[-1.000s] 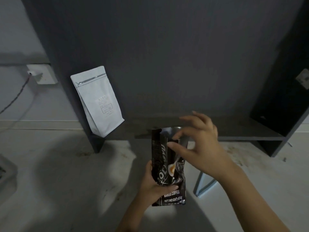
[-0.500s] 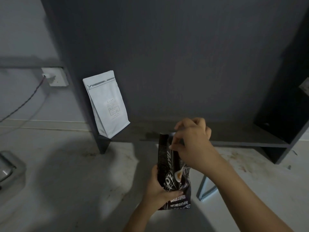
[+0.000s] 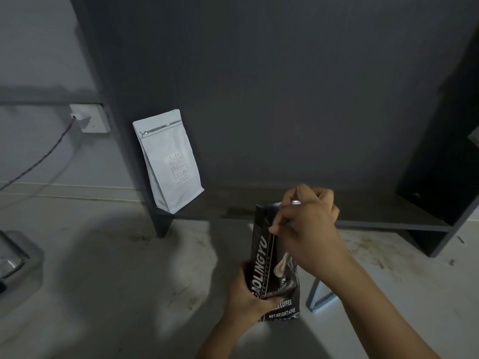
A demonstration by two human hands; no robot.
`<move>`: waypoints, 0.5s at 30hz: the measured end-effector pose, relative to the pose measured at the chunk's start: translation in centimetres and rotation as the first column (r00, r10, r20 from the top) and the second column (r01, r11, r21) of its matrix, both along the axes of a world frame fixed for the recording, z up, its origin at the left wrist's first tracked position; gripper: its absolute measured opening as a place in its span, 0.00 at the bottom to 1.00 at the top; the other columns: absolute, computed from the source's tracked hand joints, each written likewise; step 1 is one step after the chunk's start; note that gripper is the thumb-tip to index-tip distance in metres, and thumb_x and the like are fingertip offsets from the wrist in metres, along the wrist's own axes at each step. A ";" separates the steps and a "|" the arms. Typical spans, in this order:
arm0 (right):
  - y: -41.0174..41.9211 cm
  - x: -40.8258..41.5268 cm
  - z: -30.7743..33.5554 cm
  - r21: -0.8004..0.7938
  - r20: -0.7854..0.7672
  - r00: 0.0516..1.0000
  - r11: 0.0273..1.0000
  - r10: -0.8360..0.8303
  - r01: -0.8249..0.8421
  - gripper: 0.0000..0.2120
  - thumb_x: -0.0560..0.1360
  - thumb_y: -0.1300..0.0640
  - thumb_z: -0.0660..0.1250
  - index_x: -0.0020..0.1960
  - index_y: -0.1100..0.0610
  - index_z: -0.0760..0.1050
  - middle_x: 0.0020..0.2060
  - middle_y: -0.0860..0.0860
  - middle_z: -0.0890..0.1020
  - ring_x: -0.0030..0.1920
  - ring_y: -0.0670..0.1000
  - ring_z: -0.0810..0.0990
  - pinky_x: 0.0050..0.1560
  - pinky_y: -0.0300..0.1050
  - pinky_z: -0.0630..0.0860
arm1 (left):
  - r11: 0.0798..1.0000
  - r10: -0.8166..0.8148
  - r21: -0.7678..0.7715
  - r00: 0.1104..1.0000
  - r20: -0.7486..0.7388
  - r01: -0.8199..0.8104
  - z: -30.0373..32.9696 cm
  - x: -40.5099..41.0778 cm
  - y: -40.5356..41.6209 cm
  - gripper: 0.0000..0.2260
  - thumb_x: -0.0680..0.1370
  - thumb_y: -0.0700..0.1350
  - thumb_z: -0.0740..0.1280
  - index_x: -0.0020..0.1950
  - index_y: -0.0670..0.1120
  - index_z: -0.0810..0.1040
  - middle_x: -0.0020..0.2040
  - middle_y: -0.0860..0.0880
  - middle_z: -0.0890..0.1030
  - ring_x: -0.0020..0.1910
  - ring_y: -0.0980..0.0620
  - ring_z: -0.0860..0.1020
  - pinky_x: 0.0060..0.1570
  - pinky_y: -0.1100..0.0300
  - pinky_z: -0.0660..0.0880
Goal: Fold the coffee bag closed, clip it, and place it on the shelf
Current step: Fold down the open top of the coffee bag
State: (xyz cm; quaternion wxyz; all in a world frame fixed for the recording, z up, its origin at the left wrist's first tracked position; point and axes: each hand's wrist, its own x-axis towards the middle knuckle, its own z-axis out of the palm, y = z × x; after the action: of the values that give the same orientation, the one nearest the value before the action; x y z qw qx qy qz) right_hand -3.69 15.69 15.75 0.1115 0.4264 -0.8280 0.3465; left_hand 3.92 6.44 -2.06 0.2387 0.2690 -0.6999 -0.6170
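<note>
- A black coffee bag is held upright in front of the low shelf, above the pale floor; whether its base touches the floor cannot be told.
- The lower part of the bag is gripped by the left hand, with the thumb laid across the front near the printed weight line and the other fingers wrapped behind it, out of sight.
- The top edge of the bag is pinched by the right hand; its fingers are curled tightly over the upper right corner, and a sliver of the silver inner lining is seen just above the knuckles.
- The bag's mouth is largely hidden by the right hand, so how far it has been folded cannot be told.
- A white pouch is stood on the left end of the shelf, tilted back against the dark side panel.
- A light, thin-edged object lies on the floor just right of the bag, partly hidden by the right forearm; what it is cannot be told.
- A wall socket with a dark cable plugged in is seen on the wall to the left, well apart from the bag.
</note>
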 end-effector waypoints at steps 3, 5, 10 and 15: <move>0.0 0.1 0.0 0.007 -0.008 0.999 0.999 0.031 -0.031 0.06 0.65 0.60 0.75 0.30 0.54 0.80 0.43 0.43 0.70 0.46 0.44 0.54 0.40 0.41 0.50 | 1.000 -0.007 0.021 1.000 -0.021 0.008 -0.2 0.1 -0.3 0.32 0.50 0.43 0.81 0.52 0.45 0.74 0.41 0.56 0.86 0.42 0.62 0.82 0.41 0.70 0.76; 0.2 0.1 0.6 0.056 0.034 0.996 0.995 0.082 -0.084 0.05 0.64 0.57 0.75 0.31 0.53 0.81 0.42 0.42 0.70 0.49 0.46 0.56 0.43 0.41 0.51 | 1.000 -0.017 0.020 1.000 -0.022 0.018 -0.6 0.0 -0.5 0.31 0.51 0.39 0.81 0.52 0.43 0.75 0.42 0.58 0.86 0.42 0.62 0.82 0.40 0.71 0.76; 2.1 -2.4 2.8 0.210 0.078 0.990 0.969 0.117 -0.131 0.02 0.69 0.52 0.70 0.39 0.46 0.80 0.38 0.39 0.70 0.50 0.47 0.66 0.54 0.45 0.65 | 0.989 -0.085 0.118 0.996 -0.031 0.088 -1.6 0.1 -1.5 0.38 0.51 0.38 0.82 0.58 0.45 0.72 0.52 0.42 0.84 0.52 0.45 0.82 0.53 0.48 0.79; 3.6 -3.8 2.8 0.322 0.138 0.984 0.935 0.109 -0.149 0.04 0.71 0.54 0.69 0.46 0.49 0.79 0.39 0.44 0.77 0.42 0.44 0.76 0.43 0.39 0.73 | 0.956 -0.191 0.212 0.978 -0.080 0.204 -0.8 -0.2 -1.8 0.41 0.50 0.39 0.82 0.59 0.46 0.70 0.54 0.43 0.82 0.54 0.44 0.81 0.53 0.46 0.79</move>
State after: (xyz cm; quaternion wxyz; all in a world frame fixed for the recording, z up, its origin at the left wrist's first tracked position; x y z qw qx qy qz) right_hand -7.54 19.28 18.52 -0.0338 0.4713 -0.8497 0.2337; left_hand 3.74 4.68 -2.82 0.1653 0.2042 -0.6437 -0.7188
